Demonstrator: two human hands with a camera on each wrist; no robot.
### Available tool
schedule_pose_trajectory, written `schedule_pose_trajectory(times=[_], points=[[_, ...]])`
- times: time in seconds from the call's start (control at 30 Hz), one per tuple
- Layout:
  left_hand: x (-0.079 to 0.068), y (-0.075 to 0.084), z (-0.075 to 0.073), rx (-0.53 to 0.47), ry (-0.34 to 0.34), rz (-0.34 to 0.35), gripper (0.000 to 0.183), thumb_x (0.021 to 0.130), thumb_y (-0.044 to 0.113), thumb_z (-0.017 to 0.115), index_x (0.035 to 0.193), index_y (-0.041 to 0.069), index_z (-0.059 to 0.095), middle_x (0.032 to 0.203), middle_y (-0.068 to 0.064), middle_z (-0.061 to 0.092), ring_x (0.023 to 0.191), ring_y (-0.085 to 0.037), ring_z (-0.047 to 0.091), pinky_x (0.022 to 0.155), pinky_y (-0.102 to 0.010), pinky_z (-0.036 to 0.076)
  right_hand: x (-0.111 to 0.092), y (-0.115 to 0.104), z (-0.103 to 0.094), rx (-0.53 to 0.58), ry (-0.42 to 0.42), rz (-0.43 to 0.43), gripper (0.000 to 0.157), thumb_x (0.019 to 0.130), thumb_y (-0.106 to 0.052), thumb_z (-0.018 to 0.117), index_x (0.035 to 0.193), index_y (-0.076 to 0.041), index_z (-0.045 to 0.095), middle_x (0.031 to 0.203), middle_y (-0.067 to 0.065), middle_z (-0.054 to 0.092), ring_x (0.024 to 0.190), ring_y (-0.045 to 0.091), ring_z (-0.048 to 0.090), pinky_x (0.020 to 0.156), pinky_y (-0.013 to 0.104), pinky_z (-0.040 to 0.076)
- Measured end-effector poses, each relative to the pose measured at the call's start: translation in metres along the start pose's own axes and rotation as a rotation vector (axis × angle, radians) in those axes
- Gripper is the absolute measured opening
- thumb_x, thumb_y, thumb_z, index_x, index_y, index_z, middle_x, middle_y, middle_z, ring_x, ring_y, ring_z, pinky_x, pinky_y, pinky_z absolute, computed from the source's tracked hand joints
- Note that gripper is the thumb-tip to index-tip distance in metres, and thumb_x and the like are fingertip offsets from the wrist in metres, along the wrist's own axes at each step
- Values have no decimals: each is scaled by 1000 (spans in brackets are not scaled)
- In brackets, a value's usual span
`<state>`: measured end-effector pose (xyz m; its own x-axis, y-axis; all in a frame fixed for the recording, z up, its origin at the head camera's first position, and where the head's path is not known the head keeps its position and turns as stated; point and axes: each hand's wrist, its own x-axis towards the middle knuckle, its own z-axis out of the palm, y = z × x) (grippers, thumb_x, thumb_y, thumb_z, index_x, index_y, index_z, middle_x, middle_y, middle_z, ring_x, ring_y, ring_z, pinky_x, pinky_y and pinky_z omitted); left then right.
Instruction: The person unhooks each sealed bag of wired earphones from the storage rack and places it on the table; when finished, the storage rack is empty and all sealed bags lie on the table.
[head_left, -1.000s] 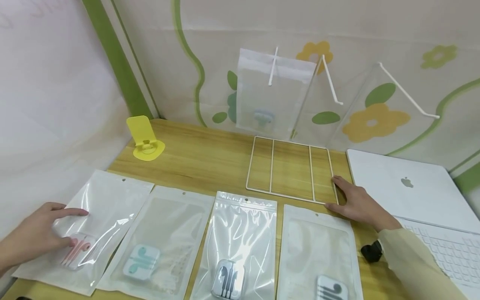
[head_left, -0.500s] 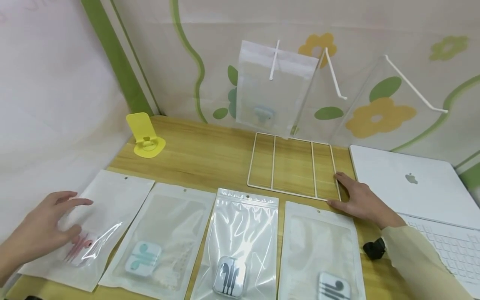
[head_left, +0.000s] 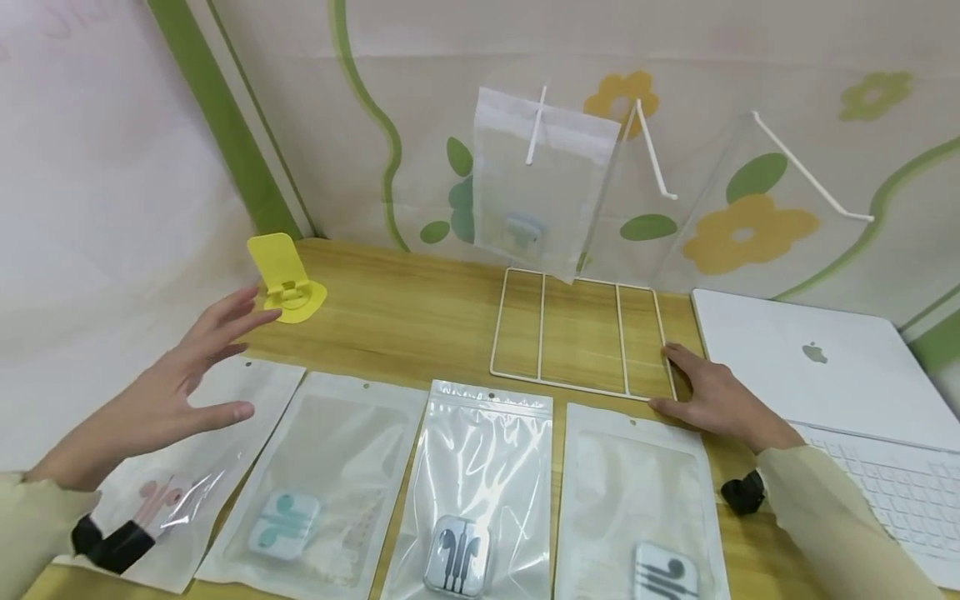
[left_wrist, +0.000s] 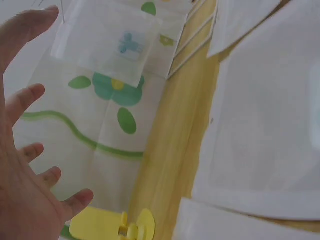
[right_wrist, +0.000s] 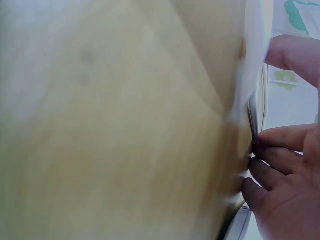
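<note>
My left hand (head_left: 165, 392) is raised over the leftmost white pouch (head_left: 217, 483), fingers spread, holding nothing. Pink earphones (head_left: 153, 500) show through that pouch. Beside it lie a pouch (head_left: 360, 450) with mint earphones, a glossy pouch (head_left: 495, 458) with dark earphones in a clear case, and a pouch (head_left: 637, 483) with black earphones. My right hand (head_left: 720, 400) rests against the right end of a white wire display rack (head_left: 568, 384), thumb near its front corner, fingers along its side. On the rack's left hook hangs a pouch (head_left: 543, 183) with blue earphones; the other two hooks (head_left: 656, 158) are bare.
A yellow phone stand (head_left: 285, 283) is at the back left of the wooden table (head_left: 405, 308). An open white laptop (head_left: 757, 333) stands on the right, close to my right hand. Behind the rack is a flowered cloth wall (head_left: 300, 100).
My left hand has lifted away from the pink-earphone pouch and moved forward and right, its fingers spreading. The right hand has stayed at the rack; the hanging pouch has shifted slightly.
</note>
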<state>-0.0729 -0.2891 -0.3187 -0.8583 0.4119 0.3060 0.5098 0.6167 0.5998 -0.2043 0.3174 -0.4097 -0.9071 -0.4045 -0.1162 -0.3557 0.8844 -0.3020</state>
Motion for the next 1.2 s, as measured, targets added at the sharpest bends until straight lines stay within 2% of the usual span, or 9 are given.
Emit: schedule_pose_trajectory(times=[0.13, 0.2, 0.33, 0.43, 0.57, 0.77, 0.87, 1.03, 1.2], points=[[33, 6, 6, -120, -32, 34, 94, 69, -3, 78, 150, 9, 31, 163, -6, 6, 145, -4, 16, 101, -6, 31, 1, 1, 2, 1, -3, 9, 92, 84, -51, 68, 146, 7, 31, 149, 32, 32, 130, 55, 37, 101, 65, 36], [50, 7, 9, -132, -43, 23, 91, 72, -2, 77, 150, 13, 33, 163, -2, 7, 146, -5, 15, 102, -9, 32, 1, 1, 3, 6, -7, 11, 93, 84, -51, 68, 146, 7, 31, 149, 32, 32, 130, 55, 37, 101, 65, 36], [85, 6, 19, -140, -71, -10, 65, 80, 3, 73, 140, 15, 50, 161, 3, 14, 148, -16, 16, 110, -42, 34, 0, 2, 2, 9, -2, 10, 93, 84, -51, 68, 146, 8, 31, 149, 33, 32, 130, 55, 37, 101, 65, 36], [111, 2, 29, -218, -71, -9, 46, 86, 3, 68, 131, 8, 58, 160, 0, 20, 148, -24, 16, 106, -64, 29, -1, 2, 1, 7, 6, 3, 92, 84, -50, 69, 145, 8, 31, 148, 33, 33, 130, 55, 37, 101, 65, 36], [144, -3, 46, -322, -39, 2, 46, 86, 2, 69, 131, 6, 58, 160, -1, 20, 148, -22, 17, 109, -62, 29, 0, 1, 0, 4, 12, -4, 92, 84, -50, 69, 145, 8, 31, 149, 33, 32, 130, 55, 37, 101, 65, 37], [194, -6, 70, -262, -59, -25, 57, 82, 22, 77, 135, 24, 56, 161, 12, 11, 149, -17, 15, 111, -54, 33, -1, 1, 2, 5, 18, -1, 91, 84, -47, 70, 145, 7, 32, 148, 33, 33, 129, 55, 38, 100, 65, 37], [216, -5, 79, -258, -85, -53, 60, 81, 27, 78, 136, 27, 54, 162, 10, 7, 149, -19, 13, 112, -52, 33, -2, 1, 4, 11, 18, 3, 90, 83, -46, 71, 145, 7, 33, 148, 33, 34, 128, 55, 39, 100, 65, 37], [248, 0, 85, -357, -24, -92, 59, 81, 18, 78, 136, 15, 55, 163, -3, 9, 150, -25, 12, 112, -52, 33, -3, 0, 5, 13, 22, 7, 90, 83, -46, 71, 145, 7, 33, 148, 33, 34, 129, 55, 39, 100, 64, 37], [273, 0, 88, -457, 75, -120, 54, 81, 12, 76, 131, 7, 58, 160, -7, 22, 148, -20, 17, 115, -54, 28, -2, -2, 6, 12, 23, 7, 90, 83, -46, 71, 145, 7, 32, 148, 33, 34, 129, 54, 39, 101, 64, 37]])
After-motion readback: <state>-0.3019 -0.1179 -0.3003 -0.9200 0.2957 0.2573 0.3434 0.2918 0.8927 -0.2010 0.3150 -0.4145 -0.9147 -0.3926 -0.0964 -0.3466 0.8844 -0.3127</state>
